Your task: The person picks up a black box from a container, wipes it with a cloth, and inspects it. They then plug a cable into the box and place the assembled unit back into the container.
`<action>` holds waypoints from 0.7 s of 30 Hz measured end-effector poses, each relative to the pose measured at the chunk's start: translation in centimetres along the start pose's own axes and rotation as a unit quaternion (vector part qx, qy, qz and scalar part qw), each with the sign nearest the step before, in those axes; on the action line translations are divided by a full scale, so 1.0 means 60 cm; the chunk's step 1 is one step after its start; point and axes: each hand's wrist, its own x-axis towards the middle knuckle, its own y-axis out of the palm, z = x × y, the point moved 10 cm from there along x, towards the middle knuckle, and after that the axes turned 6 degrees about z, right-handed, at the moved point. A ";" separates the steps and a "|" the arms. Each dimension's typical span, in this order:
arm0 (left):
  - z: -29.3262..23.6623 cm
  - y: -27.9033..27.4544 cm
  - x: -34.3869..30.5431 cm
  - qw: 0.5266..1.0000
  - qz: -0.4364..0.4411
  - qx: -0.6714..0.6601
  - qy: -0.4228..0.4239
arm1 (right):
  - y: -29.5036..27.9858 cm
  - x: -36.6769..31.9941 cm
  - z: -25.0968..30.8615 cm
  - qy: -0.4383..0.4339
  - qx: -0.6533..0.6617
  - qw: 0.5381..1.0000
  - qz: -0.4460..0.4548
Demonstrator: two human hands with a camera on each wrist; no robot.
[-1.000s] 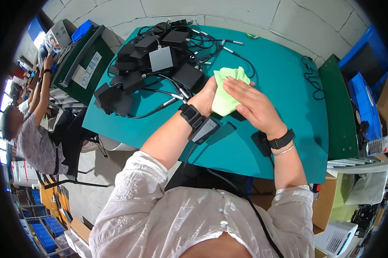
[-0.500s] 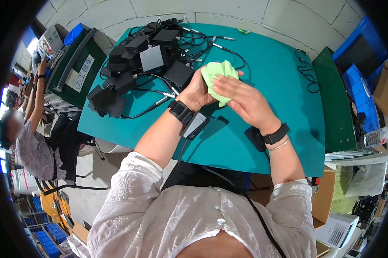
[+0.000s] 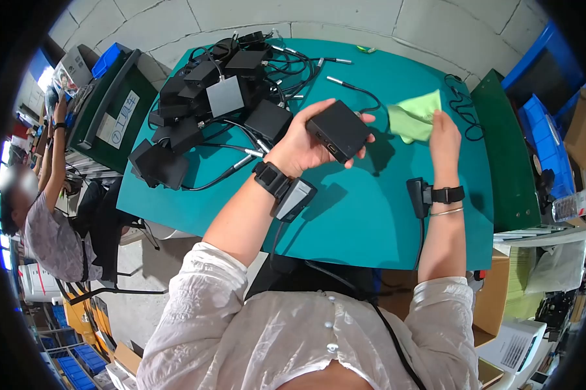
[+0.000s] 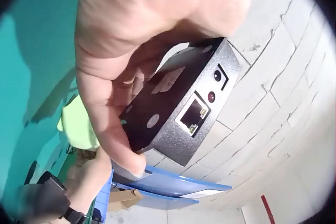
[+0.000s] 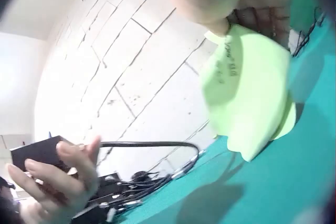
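In the head view, a small black box point(image 3: 340, 130) lies in my left hand point(image 3: 298, 146), gripped by its sides above the table. The left wrist view shows the box's end face, with a network port point(image 4: 194, 116) and a round socket point(image 4: 217, 75) beside it. A pale label is partly visible on its underside. Off to the right, my right hand point(image 3: 445, 143) pinches a light green cloth point(image 3: 415, 117) by one edge. The cloth hangs over the table, apart from the box, and in the right wrist view small dark print shows on it.
A heap of black boxes point(image 3: 244, 97) with cables and silver connectors covers the back left of the green table point(image 3: 345, 224). One cable end point(image 3: 364, 91) lies beyond the left hand. A thin black cable point(image 3: 467, 114) is bunched at the right. Another person point(image 3: 56, 221) sits at the left.
My right hand has come off the box and moved right with the cloth, uncovering the box's top. My left hand keeps hold of the box near the same spot.
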 end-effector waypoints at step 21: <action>0.019 0.002 0.004 0.998 -0.039 -0.052 0.002 | 0.138 -0.080 0.126 0.107 0.606 0.735 0.283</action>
